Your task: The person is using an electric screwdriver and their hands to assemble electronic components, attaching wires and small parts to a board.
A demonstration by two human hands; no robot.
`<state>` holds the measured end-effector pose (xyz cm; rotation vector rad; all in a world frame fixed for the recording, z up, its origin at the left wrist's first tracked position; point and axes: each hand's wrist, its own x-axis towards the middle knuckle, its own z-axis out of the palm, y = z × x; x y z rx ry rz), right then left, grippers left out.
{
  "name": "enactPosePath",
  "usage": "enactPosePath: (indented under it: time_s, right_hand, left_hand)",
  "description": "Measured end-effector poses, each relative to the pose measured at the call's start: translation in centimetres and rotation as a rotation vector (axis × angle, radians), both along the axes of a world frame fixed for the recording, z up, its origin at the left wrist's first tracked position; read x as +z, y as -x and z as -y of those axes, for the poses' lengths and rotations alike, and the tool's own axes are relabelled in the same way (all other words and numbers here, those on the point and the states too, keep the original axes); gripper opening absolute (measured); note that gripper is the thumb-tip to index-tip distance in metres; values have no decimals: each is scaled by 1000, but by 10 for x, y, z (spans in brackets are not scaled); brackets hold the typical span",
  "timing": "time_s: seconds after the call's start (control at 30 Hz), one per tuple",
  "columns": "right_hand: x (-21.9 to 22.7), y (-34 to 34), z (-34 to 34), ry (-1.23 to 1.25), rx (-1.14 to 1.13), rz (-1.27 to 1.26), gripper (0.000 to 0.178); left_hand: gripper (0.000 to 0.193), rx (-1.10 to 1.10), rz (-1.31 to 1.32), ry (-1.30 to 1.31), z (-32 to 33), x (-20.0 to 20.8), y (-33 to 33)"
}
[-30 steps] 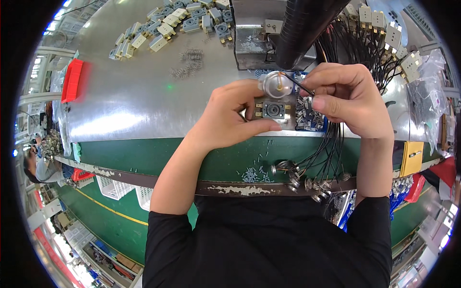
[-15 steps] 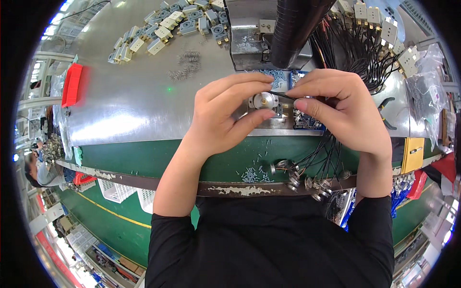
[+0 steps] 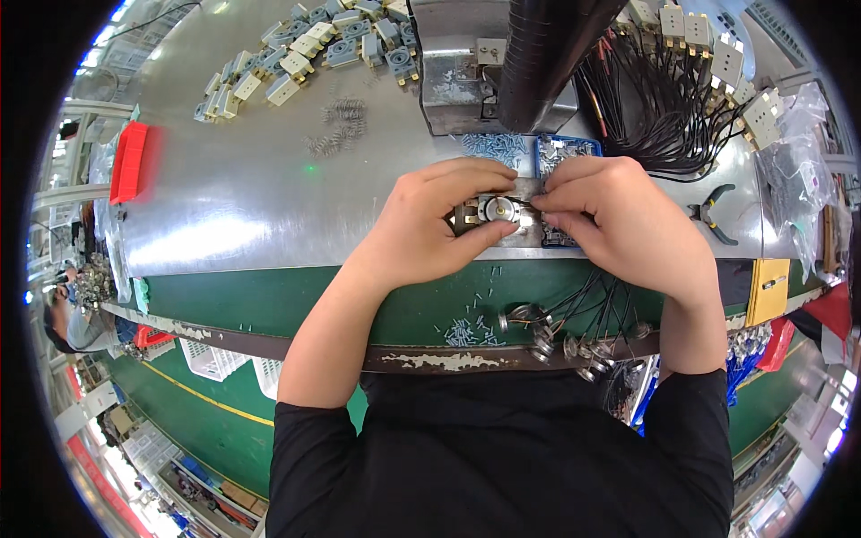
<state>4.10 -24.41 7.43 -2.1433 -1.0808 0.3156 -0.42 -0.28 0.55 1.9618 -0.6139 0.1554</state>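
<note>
My left hand [image 3: 421, 220] curves its thumb and fingers around a small part with a round metal disc [image 3: 499, 209] and a brass-coloured centre, resting low at the metal tabletop. Close against the part's right side, my right hand [image 3: 623, 220] pinches a short dark wire [image 3: 526, 203] between thumb and fingertips. The wire's far end at the disc is partly hidden by the fingers. Just beyond and beneath my right hand lies a blue tray [image 3: 536, 154] of small metal pieces. A heap of bluish screws [image 3: 491, 145] sits beyond the disc.
A black column [image 3: 543, 72] on a metal base rises behind my hands. Grey and cream blocks [image 3: 296, 63] and loose springs [image 3: 341, 121] lie far left. Black leads [image 3: 659, 117] and pliers [image 3: 713, 215] are right. Screws [image 3: 473, 334] and wired metal discs [image 3: 587, 348] lie near the front edge.
Both hands have come slightly nearer and lower with the disc part. My right fingers have moved closer to it, drawing the wire in against its side.
</note>
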Motion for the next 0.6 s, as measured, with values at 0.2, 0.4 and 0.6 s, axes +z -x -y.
enactPosePath:
  time_s: [0.2,0.4,0.6]
  right_hand:
    - [5,4,-7,100,-45,46,15]
    - [-12,-13,-8,-16,-17,-89,13]
    - [-20,-32,-9,-1,-20,-273,12]
  left_hand:
    - [33,-90,-123,68,-8,-3,-6]
    - [33,-102,-102,79,-9,-5,-7]
    - [36,-112,-84,94,-10,-8,-7]
